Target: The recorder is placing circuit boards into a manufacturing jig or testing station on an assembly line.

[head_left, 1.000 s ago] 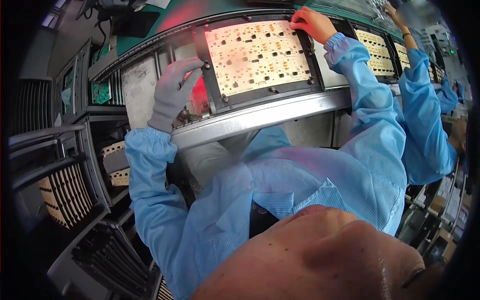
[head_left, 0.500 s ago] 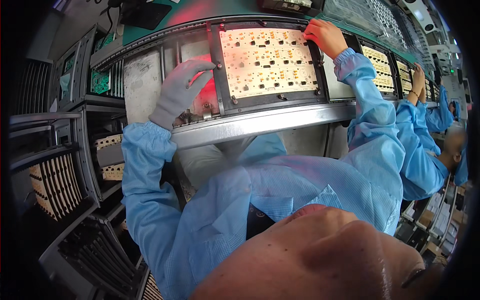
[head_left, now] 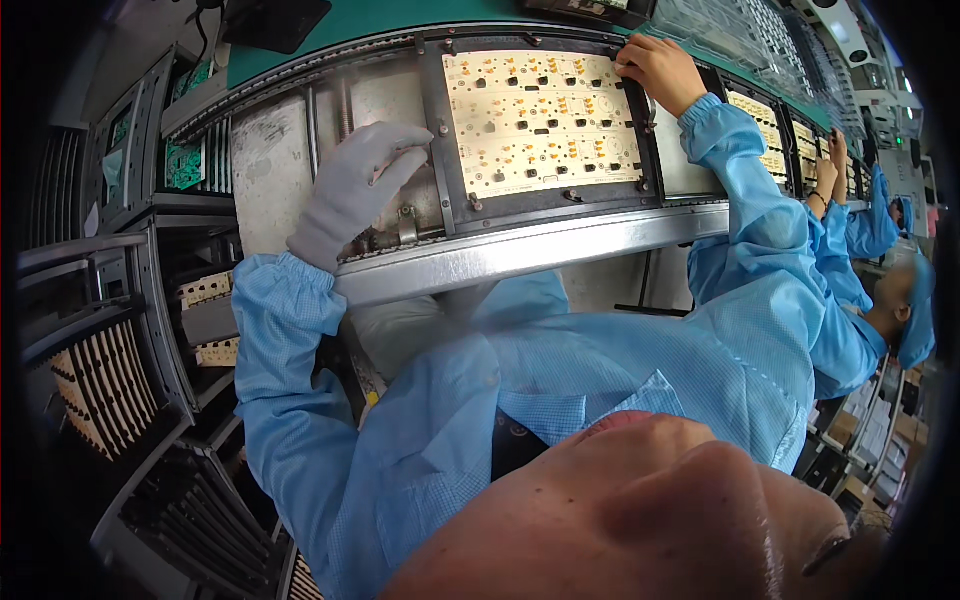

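Observation:
A cream circuit board (head_left: 545,125) with rows of small black and orange parts lies in a black frame (head_left: 600,200) with small knobs round its edge. The frame rests on a conveyor (head_left: 520,248) with metal rails. My left hand (head_left: 365,175), in a grey glove, is at the frame's left edge, fingertips near a side knob (head_left: 443,131); its thumb and fingers are apart. At the frame's far right corner, my bare right hand (head_left: 665,75) has its fingers closed on a small black knob, mostly hidden under the fingertips.
More framed boards (head_left: 757,120) sit along the conveyor to the right, where a co-worker's hands (head_left: 828,170) are. Racks with cream boards (head_left: 105,385) and green boards (head_left: 185,165) stand at left. Clear plastic trays (head_left: 710,40) lie on the green bench (head_left: 380,18) behind.
The red glow on the conveyor beside my left hand is gone. The view has shifted slightly; both hands stay at the same spots on the frame.

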`<state>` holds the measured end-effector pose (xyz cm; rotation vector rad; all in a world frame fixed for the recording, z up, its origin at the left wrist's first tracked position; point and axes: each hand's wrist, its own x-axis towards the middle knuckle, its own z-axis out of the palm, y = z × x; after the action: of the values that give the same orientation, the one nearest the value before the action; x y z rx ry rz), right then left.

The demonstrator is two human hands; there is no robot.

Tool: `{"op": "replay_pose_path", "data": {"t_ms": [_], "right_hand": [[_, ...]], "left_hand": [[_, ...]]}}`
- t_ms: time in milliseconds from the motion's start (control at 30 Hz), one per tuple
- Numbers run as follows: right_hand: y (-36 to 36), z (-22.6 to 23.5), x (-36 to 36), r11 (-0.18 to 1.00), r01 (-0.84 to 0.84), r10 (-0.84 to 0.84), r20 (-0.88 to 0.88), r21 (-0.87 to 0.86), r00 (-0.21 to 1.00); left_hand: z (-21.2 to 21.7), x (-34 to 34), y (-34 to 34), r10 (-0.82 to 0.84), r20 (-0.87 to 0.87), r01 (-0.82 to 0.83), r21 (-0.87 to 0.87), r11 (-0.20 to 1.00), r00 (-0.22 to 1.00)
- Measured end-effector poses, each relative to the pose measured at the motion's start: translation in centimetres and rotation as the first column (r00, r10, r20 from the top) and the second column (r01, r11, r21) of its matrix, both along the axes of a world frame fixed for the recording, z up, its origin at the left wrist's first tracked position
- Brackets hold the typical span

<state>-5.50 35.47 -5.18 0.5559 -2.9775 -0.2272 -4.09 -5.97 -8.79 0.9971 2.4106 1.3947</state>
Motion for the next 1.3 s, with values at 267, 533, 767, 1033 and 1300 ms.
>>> {"op": "replay_pose_path", "data": {"t_ms": [267, 533, 767, 1033, 1300], "right_hand": [[0.2, -1.8, 2.0, 0.996, -0.053, 0.045, -0.116, -0.070, 0.992], [-0.4, -2.4, 4.6, 0.998, 0.052, -0.046, -0.193, 0.025, 0.980], [-4.7, -0.8, 4.4, 0.924, 0.306, -0.275, -0.158, 0.229, 0.948], [-21.8, -2.7, 7.8, 0.782, -0.536, 0.598, 0.141, -0.318, 0.789], [-17.4, -4.1, 8.5, 0.904, -0.355, 0.328, -0.146, -0.238, 0.933]], "left_hand": [[0.2, 0.3, 0.5, -0.019, -0.141, 0.027, 0.058, 0.998, 0.990], [-1.3, 0.4, 0.3, -0.041, -0.140, 0.055, 0.098, 0.994, 0.989], [0.7, 1.2, -2.4, 0.187, -0.213, -0.165, 0.117, 0.979, 0.959], [17.7, 21.2, -20.2, 0.400, -0.915, -0.833, 0.177, 0.524, 0.057], [19.0, 27.9, -20.0, 0.278, -0.961, -0.840, 0.141, 0.525, 0.013]]}}
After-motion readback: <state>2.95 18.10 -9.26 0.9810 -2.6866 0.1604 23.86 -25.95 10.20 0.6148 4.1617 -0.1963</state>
